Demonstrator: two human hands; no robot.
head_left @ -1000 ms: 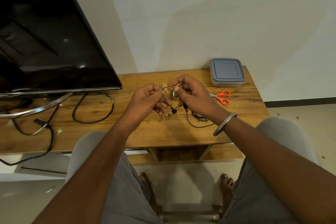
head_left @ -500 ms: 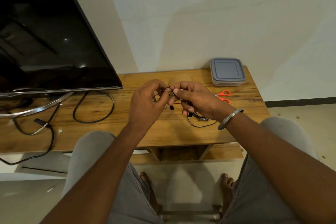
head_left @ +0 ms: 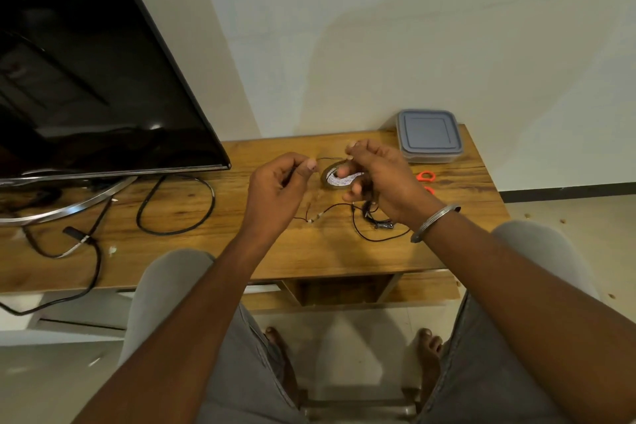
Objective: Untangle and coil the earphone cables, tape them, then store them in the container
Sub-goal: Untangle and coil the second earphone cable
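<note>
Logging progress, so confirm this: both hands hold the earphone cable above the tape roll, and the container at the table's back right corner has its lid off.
Wrong on the lid: the head view shows the container closed, lid on. The rest stands: left hand and right hand hold the earphone cable above the tape roll.

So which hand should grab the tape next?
Probably the right hand: the tape sits just beside its fingers, and the scissors are on that side too. The left hand is farther away, pinching the cable.
</note>
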